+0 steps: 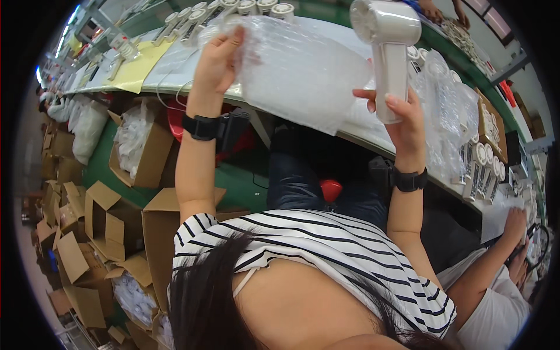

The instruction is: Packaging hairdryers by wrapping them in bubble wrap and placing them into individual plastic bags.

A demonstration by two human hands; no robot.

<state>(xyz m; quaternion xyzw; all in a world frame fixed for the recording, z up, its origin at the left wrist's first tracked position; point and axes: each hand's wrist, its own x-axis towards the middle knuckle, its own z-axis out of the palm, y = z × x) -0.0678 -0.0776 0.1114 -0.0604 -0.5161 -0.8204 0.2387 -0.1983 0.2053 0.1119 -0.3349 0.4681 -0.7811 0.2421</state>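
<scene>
My left hand [219, 61] pinches the upper left edge of a clear bubble-wrap bag [297, 76], which hangs over the near edge of the white worktable. In my right hand [404, 116] a white handheld fan [389, 55] stands upright, its round head at the top and its handle in my grip. Thumb and fingers wrap the lower handle, while the index finger points left toward the bag. The fan is apart from my left hand. Several more white fans [195, 23] stand in a row at the back of the table.
Right of my right hand lie bubble-wrapped fans [440, 111] and an open carton [492, 125]. A yellow sheet [142, 65] covers part of the table at left. Open cardboard boxes [105, 221] crowd the floor at left. A co-worker's arm [496, 256] reaches in at right.
</scene>
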